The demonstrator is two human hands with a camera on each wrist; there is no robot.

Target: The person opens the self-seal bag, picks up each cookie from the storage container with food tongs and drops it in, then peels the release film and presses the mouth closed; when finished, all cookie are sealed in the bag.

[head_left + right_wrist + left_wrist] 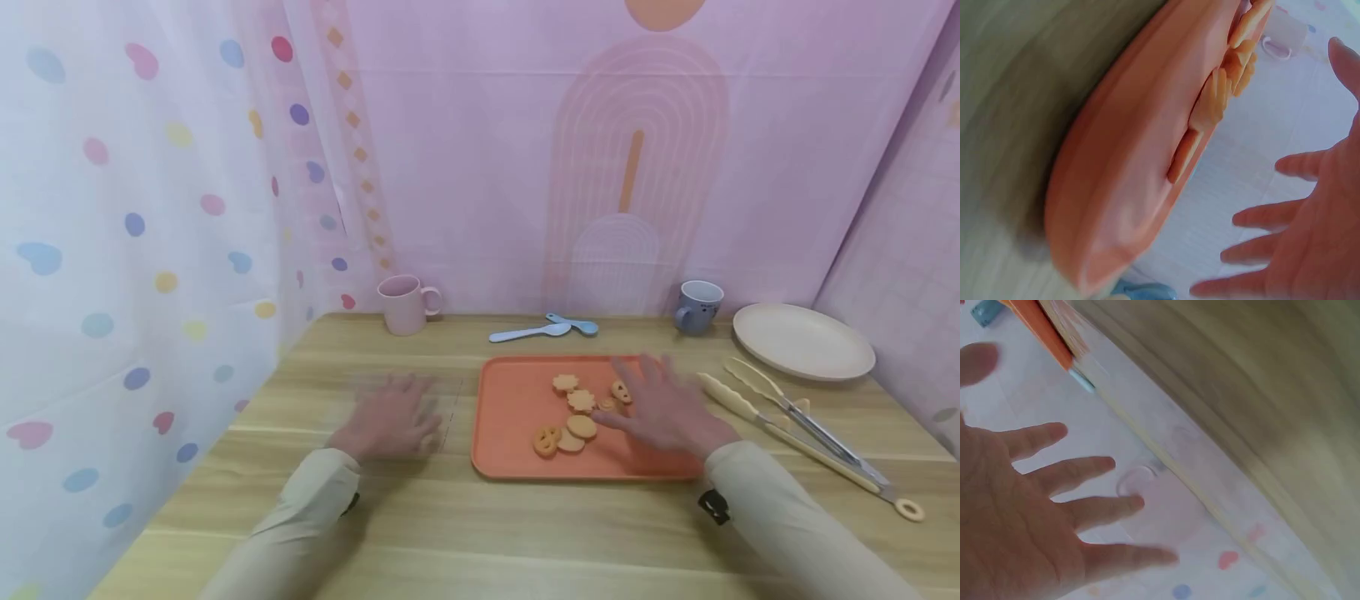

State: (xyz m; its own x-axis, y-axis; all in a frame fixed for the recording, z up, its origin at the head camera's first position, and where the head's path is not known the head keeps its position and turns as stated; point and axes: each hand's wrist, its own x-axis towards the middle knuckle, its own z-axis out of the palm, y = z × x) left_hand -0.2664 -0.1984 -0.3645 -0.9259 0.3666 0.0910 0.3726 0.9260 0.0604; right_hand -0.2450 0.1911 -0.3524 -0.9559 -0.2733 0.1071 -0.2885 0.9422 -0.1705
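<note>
An orange tray (510,396) lies on the wooden table, holding several cookies. Among them are a pretzel-shaped cookie (546,442), a scalloped cookie (581,402) and a round cookie (581,427). Over the tray's right part spreads my right hand (667,412), fingers apart and gripping nothing; it covers some of the tray. In the right wrist view the tray's rim (1116,144) fills the middle, with this hand (1316,231) beside it. My left hand (393,421), blurred, is above the table left of the tray; its spread fingers and bare palm (1016,512) show in the left wrist view.
A pink mug (405,308) stands at the back left, and a blue mug (697,310) at the back right. A light blue spoon (525,333) crosses a second blue spoon (576,324) behind the tray. On the right are tongs (813,454) and a cream plate (802,342).
</note>
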